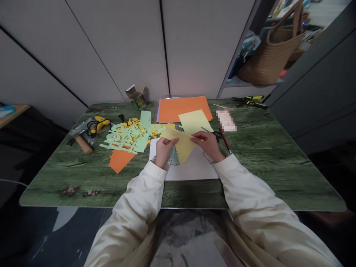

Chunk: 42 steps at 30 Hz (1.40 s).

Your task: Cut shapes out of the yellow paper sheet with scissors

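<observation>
Between my two hands a piece of yellow paper (184, 147) is held up over the table. My left hand (164, 149) pinches its left side, thumb against fingers. At its right upper edge my right hand (208, 144) pinches it too. Beneath lies a white sheet (189, 171) with a drawing on it, partly hidden by the hands and the paper. Another yellow sheet (194, 120) rests just behind. Scissors (216, 134) with dark handles lie by my right hand, partly covered by it. A red pencil (225, 140) is to their right.
Cut-out green paper letters (119, 137) pile up on the left, beside an orange paper piece (121, 160). Farther left are a hammer (83, 144) and a yellow-handled tool (102, 120). Orange sheets (182, 107), an open small box (137, 100) and pliers (251, 102) stand or lie at the back.
</observation>
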Available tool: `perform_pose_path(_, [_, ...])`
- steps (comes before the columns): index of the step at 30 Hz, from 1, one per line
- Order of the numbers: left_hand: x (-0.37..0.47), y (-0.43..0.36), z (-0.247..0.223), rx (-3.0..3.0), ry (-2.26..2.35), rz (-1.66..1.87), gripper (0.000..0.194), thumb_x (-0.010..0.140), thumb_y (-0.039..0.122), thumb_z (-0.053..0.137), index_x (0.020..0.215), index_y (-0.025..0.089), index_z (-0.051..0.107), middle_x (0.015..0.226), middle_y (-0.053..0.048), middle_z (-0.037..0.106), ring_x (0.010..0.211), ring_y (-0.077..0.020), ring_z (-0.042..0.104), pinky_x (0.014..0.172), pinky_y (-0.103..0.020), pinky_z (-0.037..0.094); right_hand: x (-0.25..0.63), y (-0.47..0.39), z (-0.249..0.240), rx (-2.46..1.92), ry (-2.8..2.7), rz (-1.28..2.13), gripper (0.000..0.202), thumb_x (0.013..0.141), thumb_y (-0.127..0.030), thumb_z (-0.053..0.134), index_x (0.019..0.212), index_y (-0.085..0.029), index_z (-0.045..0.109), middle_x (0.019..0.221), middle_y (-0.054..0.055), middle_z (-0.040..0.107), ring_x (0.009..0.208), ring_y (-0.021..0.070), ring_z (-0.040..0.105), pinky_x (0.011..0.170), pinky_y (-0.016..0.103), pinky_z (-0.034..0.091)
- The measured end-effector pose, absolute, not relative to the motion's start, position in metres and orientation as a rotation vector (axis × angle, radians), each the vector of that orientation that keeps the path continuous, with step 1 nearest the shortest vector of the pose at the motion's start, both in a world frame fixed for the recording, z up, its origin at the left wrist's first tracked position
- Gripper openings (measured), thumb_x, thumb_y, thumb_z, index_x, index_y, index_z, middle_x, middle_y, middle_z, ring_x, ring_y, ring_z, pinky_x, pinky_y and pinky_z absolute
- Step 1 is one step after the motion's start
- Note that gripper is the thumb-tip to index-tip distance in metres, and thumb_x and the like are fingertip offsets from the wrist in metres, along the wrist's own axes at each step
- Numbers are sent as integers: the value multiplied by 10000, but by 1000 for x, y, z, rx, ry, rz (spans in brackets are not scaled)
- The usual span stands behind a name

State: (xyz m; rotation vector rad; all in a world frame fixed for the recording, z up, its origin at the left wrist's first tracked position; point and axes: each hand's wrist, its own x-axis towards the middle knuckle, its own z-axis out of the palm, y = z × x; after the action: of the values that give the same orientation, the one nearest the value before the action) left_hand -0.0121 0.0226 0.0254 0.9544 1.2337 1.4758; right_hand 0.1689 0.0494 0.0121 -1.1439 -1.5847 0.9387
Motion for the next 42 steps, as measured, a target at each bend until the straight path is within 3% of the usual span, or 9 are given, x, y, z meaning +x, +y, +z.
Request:
perform_pose_path(8, [-19,27,18,878,1012,1460,292,619,163,699,907,169,653,977,-80,679,940,-200,613,824,-315,459,175,40,18,-1010,-1815,199,126,822,-257,570,839,-245,694,832,41,697,811,196,586,801,387,465])
perform_pose_path(14, [-20,17,24,788,577,1063,427,629,125,696,1051,148,634,1170,-130,611,1086,-304,566,931,-433,415,181,43,7,-854,-1856,-308,174,783,-156,621,894,-272,688,865,3,705,834,174,556,780,337,483])
perform_pose_path(17, [-16,14,25,730,557,1134,415,693,175,691,1100,155,611,1158,-121,621,1080,-282,574,969,-452,390,180,43,2,-795,-1860,-383,230,783,-126,610,932,-287,679,931,14,682,939,177,545,826,333,482])
perform_pose_path(22, [-15,19,21,635,634,1286,344,744,216,669,1075,138,616,1084,-107,658,973,-233,630,972,-444,405,176,41,2,-851,-1861,-181,309,789,-121,549,1039,-284,631,1175,54,568,1164,224,467,970,434,410])
perform_pose_path(26, [-18,23,18,595,606,1355,326,778,195,633,1100,148,609,1082,-82,663,991,-216,624,969,-412,427,170,45,5,-971,-1584,475,551,762,-282,604,1281,-231,426,1323,136,455,1172,258,487,911,466,454])
perform_pose_path(28, [-17,24,17,590,594,1353,330,788,190,622,1115,147,602,1111,-85,652,1014,-219,615,975,-406,428,167,49,4,-952,-1433,889,533,765,-355,608,1253,-219,441,1199,132,568,1040,234,588,824,423,506])
perform_pose_path(31, [-14,23,15,580,587,1334,324,791,182,618,1111,139,601,1114,-87,651,1017,-222,614,984,-417,427,163,52,2,-942,-1273,1243,347,744,-400,637,1014,-186,602,911,76,683,839,205,662,773,378,526])
perform_pose_path(35, [-11,24,10,538,592,1311,289,790,200,624,1068,125,615,1076,-97,664,1008,-227,621,994,-437,421,161,51,2,-970,-1146,1272,258,700,-399,687,808,-167,650,707,28,684,671,176,671,728,344,540])
perform_pose_path(42, [-10,27,5,485,598,1315,275,822,265,593,1032,91,630,991,-118,689,1011,-242,620,990,-430,428,160,49,6,-988,-1090,1253,245,682,-398,702,723,-164,639,644,16,682,627,174,676,682,323,550])
